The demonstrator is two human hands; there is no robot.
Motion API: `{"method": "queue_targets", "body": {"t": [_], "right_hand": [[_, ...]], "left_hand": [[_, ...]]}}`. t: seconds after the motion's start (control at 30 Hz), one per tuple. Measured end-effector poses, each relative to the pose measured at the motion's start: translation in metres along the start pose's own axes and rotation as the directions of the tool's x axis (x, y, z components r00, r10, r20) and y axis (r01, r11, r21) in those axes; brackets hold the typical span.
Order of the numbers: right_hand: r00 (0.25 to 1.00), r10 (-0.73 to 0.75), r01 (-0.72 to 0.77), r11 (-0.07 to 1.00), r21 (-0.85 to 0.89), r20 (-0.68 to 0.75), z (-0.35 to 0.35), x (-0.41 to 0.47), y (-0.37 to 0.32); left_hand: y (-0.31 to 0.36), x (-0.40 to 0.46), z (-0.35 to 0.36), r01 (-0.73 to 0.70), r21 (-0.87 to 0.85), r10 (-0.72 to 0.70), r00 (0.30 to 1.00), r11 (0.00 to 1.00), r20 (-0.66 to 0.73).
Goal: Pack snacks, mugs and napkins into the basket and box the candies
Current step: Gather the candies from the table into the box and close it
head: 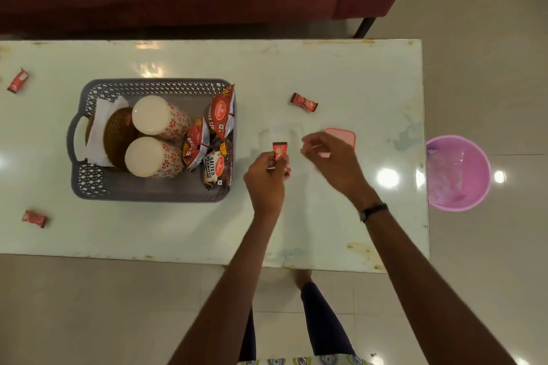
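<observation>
Left grip (pixel 267 169): fingers closed on one red candy (pixel 279 150), pinched at its lower end so the wrapper stands upright above the fingertips. Right grip (pixel 329 154): fingers loosely curled over the worktop (pixel 341 74), blurred — cannot tell whether anything is held. A dark band sits on the right wrist (pixel 374 210).

Between and just beyond the two hands stands a clear plastic box (pixel 281 135), faint against the pale surface. Its pink lid (pixel 344 135) lies flat just beside it, partly covered by the right hand.

Loose candies on the worktop:
- one beyond the box, well apart from the hands (pixel 304 102);
- one at the far left edge (pixel 17 80);
- one at the near left (pixel 34 219).

The grey basket (pixel 154 192) sits left of the hands. Contents — two patterned mugs (pixel 161 118) lying side by side with pale bases toward the camera, white napkins (pixel 102 124) at the handle end with brown round items against them, and red snack packets (pixel 219 115) along the right wall.

A pink bucket (pixel 458 173) stands on the floor past the right end of the worktop.
</observation>
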State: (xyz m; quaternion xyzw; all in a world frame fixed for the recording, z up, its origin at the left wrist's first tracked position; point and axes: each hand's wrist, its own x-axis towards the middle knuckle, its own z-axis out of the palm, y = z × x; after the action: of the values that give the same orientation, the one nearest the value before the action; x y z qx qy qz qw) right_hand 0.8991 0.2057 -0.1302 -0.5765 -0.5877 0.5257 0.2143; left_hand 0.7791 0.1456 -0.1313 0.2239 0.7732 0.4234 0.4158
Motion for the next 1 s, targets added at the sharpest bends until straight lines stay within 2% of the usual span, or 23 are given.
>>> {"method": "queue_targets", "body": {"t": [0.1,0.2,0.37,0.47,0.53,0.57,0.7,0.87,0.93,1.0], "right_hand": [[0.994,-0.021,0.002,0.984,-0.177,-0.107,-0.005,0.056,0.008],[0.998,-0.041,0.017,0.911,-0.413,-0.05,0.002,0.108,0.022],[0.996,-0.089,0.064,0.812,-0.58,-0.015,0.014,0.14,0.03],[0.992,-0.063,-0.001,0.86,-0.51,-0.108,0.008,0.129,0.024],[0.967,-0.114,0.016,0.921,-0.389,-0.229,0.005,0.103,0.016],[0.964,-0.134,0.045,0.934,-0.354,-0.231,0.006,0.085,0.01],[0.996,-0.075,0.055,0.939,-0.339,-0.046,0.023,0.029,-0.001],[0.982,-0.122,0.088,0.971,-0.222,-0.147,0.032,0.022,-0.034],[0.98,-0.164,0.145,0.976,-0.162,-0.109,0.046,0.019,-0.06],[0.968,-0.25,0.248,0.96,-0.131,-0.003,0.071,0.016,-0.09]], "left_hand": [[0.002,0.018,-0.004,-0.016,0.143,0.008,0.998,0.99,0.056],[0.001,0.023,-0.006,0.055,0.116,-0.066,0.994,0.992,0.087],[-0.007,0.019,-0.01,0.051,0.044,-0.056,0.99,0.998,0.127],[-0.007,0.017,-0.012,0.073,-0.01,-0.071,0.99,0.997,0.125],[-0.004,0.016,-0.012,0.103,-0.056,-0.096,0.989,0.993,0.114],[-0.001,0.015,-0.013,0.111,-0.072,-0.102,0.989,0.991,0.111],[0.009,0.012,-0.019,0.093,-0.095,-0.083,0.99,0.991,0.113],[0.018,0.007,-0.049,0.039,-0.125,-0.026,0.994,0.991,0.108],[0.022,0.007,-0.072,0.018,-0.166,-0.004,0.996,0.986,0.084],[0.024,0.012,-0.103,-0.013,-0.208,0.019,0.999,0.978,0.028]]}}
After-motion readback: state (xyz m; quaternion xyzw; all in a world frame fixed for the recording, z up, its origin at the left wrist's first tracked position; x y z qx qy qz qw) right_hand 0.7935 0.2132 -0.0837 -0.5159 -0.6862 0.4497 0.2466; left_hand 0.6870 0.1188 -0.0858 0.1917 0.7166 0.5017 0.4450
